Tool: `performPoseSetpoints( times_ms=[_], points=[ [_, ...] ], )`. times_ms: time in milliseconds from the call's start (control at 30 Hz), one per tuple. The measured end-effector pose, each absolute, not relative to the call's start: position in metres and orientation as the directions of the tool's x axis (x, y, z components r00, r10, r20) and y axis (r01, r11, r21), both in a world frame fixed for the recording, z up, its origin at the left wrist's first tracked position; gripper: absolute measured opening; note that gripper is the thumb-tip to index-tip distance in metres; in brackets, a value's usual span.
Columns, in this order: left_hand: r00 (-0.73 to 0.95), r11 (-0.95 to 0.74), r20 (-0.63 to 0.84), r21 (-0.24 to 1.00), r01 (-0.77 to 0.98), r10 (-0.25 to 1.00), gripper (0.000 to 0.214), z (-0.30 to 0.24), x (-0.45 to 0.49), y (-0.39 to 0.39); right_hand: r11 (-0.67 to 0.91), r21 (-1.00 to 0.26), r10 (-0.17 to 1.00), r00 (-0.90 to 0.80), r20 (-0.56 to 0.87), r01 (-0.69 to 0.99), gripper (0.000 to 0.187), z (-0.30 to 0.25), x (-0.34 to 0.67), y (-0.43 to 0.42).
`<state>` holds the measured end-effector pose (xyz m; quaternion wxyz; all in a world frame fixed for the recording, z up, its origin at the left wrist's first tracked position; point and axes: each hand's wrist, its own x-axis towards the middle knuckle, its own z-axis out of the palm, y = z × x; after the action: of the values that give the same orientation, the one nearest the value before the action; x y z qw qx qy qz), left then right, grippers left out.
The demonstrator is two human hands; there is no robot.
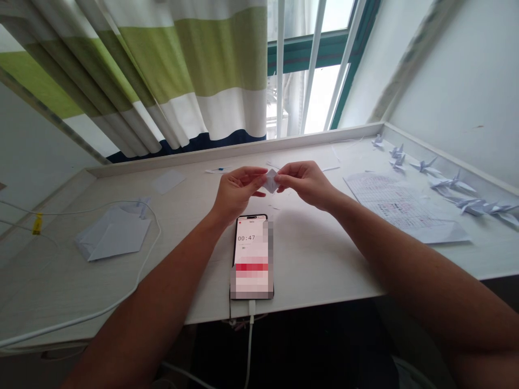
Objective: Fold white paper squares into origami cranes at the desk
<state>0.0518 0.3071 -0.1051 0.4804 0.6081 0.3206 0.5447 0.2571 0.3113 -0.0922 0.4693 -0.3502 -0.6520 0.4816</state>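
Between my two hands is a small folded piece of white paper (271, 181), diamond-shaped and held up above the desk. My left hand (239, 190) pinches its left corner between thumb and fingers. On the opposite corner, the thumb and index finger of my right hand (302, 181) are closed. A phone (252, 256) lies face up on the desk just below my hands, its screen lit with a timer and a cable plugged into its lower end.
Folded paper cranes (446, 183) line the desk's right side, beside a printed sheet (395, 205). White papers (117, 232) lie at the left, near a looping white cable (156, 237). A raised rim (194, 151) runs along the back, below a striped curtain (194, 59).
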Motion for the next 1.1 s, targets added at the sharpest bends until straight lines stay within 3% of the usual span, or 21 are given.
performPoseSetpoints(
  times_ms=[233, 833, 1000, 1100],
  points=[
    [0.183, -0.304, 0.317, 0.948, -0.094, 0.931, 0.040, -0.104, 0.053, 0.305, 0.293, -0.956, 0.904, -0.330, 0.273, 0.011, 0.027, -0.091, 0.256, 0.310],
    [0.065, -0.430, 0.427, 0.901, 0.049, 0.902, 0.046, -0.100, 0.060, 0.298, 0.299, -0.954, 0.922, -0.265, 0.282, 0.026, 0.030, -0.092, 0.250, 0.306],
    [0.138, -0.294, 0.308, 0.949, -0.113, 0.941, 0.057, -0.106, 0.063, 0.302, 0.319, -0.947, 0.912, -0.261, 0.317, -0.036, 0.032, -0.097, 0.250, 0.309],
    [0.235, -0.158, 0.187, 0.978, -0.140, 0.954, 0.049, -0.108, 0.064, 0.302, 0.298, -0.953, 0.916, -0.262, 0.302, -0.058, 0.034, -0.097, 0.251, 0.310]
  ],
)
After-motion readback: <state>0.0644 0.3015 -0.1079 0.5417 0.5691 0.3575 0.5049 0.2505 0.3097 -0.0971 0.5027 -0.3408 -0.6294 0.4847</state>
